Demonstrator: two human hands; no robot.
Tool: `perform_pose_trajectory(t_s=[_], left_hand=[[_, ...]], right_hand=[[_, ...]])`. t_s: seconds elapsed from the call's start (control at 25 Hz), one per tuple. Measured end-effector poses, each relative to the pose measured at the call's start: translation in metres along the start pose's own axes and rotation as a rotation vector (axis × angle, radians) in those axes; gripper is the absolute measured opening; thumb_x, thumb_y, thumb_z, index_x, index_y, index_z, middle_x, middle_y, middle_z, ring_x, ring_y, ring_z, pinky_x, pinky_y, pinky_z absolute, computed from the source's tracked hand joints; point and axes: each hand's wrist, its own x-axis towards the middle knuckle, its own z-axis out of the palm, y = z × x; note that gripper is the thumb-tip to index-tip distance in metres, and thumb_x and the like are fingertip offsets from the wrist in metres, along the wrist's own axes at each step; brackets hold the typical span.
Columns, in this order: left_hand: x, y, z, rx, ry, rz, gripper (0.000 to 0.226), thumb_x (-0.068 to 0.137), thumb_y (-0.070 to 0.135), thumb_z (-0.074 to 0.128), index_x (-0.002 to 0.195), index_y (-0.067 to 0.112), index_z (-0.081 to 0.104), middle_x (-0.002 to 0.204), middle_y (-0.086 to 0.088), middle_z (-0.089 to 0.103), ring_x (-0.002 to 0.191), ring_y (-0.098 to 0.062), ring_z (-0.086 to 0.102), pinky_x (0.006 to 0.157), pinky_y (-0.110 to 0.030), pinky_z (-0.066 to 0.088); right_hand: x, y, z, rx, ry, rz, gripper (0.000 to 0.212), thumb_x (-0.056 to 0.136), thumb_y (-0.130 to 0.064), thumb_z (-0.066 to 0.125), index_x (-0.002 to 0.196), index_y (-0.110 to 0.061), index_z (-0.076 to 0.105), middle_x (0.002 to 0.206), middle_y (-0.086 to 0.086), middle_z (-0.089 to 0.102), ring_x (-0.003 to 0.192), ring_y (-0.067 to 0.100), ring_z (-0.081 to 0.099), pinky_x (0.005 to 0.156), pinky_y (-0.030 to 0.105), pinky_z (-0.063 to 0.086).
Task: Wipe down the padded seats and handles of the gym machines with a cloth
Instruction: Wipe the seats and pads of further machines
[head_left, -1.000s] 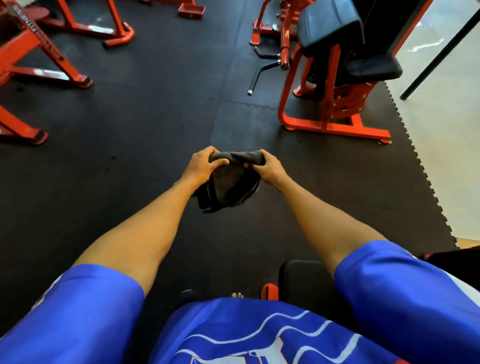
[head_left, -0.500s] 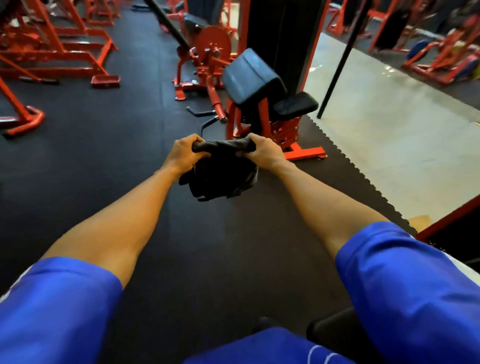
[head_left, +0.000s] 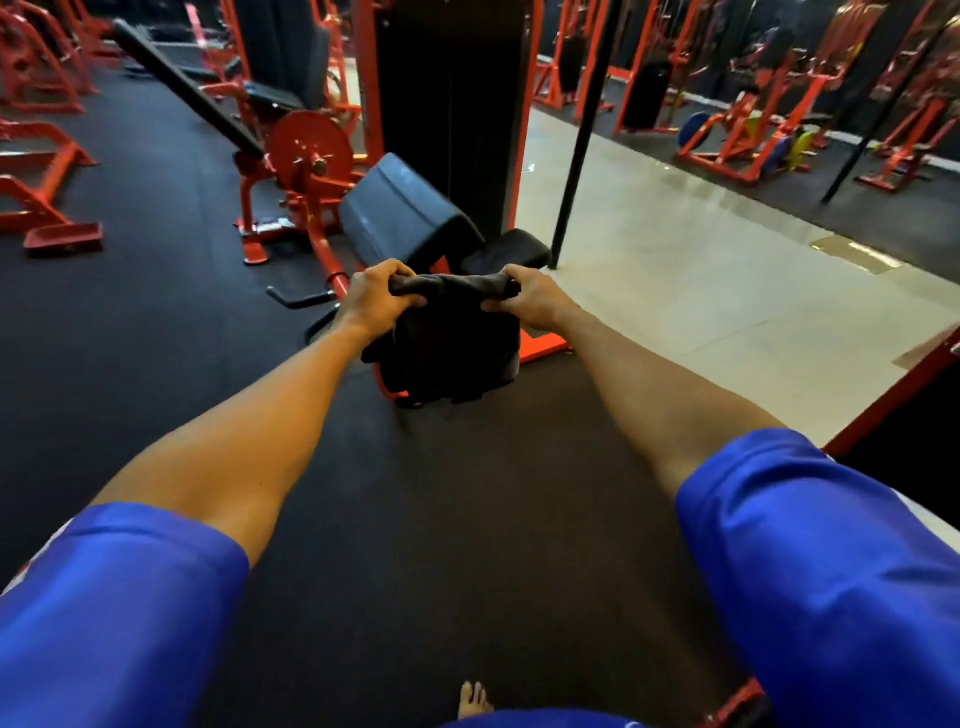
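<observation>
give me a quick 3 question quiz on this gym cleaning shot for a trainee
1. The dark cloth is held by: A one hand, B both hands, C nobody.
2. True or false: the cloth is draped over the angled pad.
3. Fill in: the machine frame below the pad is painted ___.
Key: 1 B, the left hand and right hand grip its top edge. 2 false, the pad is bare. 3 red.

Holding dark cloth (head_left: 457, 343) by top edge between left hand (head_left: 371, 301) and right hand (head_left: 535, 304), rest hanging down bunched. Facing red machine (head_left: 310, 150) just beyond: angled grey-black pad (head_left: 400, 213), small black seat (head_left: 506, 252) beside it, black handle (head_left: 296, 298) sticking out low at left.
</observation>
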Motion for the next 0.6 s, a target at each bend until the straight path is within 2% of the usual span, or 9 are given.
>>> perform_pose_trajectory(t_s=[0.2, 0.32, 0.44, 0.6], left_hand=[[0.103, 0.01, 0.042, 0.001, -0.045, 0.06, 0.026, 0.079, 0.029, 0.086, 0.102, 0.025, 0.073, 0.088, -0.005, 0.071, 0.086, -0.022, 0.067, 0.078, -0.031, 0.05], [0.157, 0.011, 0.07, -0.016, -0.093, 0.085, 0.025, 0.079, 0.031, 0.084, 0.102, 0.028, 0.073, 0.087, -0.004, 0.071, 0.084, -0.023, 0.067, 0.082, -0.037, 0.056], [0.211, 0.014, 0.095, -0.036, -0.131, 0.162, 0.027, 0.082, 0.028, 0.083, 0.107, 0.026, 0.073, 0.096, -0.007, 0.072, 0.092, -0.023, 0.068, 0.089, -0.04, 0.056], [0.29, 0.014, 0.123, -0.075, -0.214, 0.246, 0.028, 0.084, 0.025, 0.082, 0.11, 0.021, 0.073, 0.1, -0.008, 0.072, 0.093, -0.021, 0.067, 0.085, -0.032, 0.054]], right_hand=[[0.065, 0.041, -0.044, 0.035, 0.048, 0.05, 0.031, 0.087, -0.036, 0.081, 0.101, -0.016, 0.062, 0.091, -0.003, 0.064, 0.083, 0.01, 0.059, 0.075, 0.03, 0.048], [0.097, 0.066, -0.056, 0.014, 0.09, 0.087, 0.027, 0.089, -0.033, 0.08, 0.095, -0.017, 0.059, 0.088, -0.003, 0.061, 0.076, 0.004, 0.052, 0.066, 0.025, 0.04], [0.129, 0.09, -0.066, 0.036, 0.164, 0.146, 0.026, 0.089, -0.031, 0.08, 0.087, -0.023, 0.055, 0.084, -0.006, 0.058, 0.075, 0.007, 0.051, 0.066, 0.026, 0.038], [0.179, 0.112, -0.078, 0.018, 0.256, 0.235, 0.026, 0.09, -0.03, 0.078, 0.088, -0.02, 0.054, 0.089, -0.001, 0.059, 0.085, 0.018, 0.053, 0.068, 0.031, 0.039]])
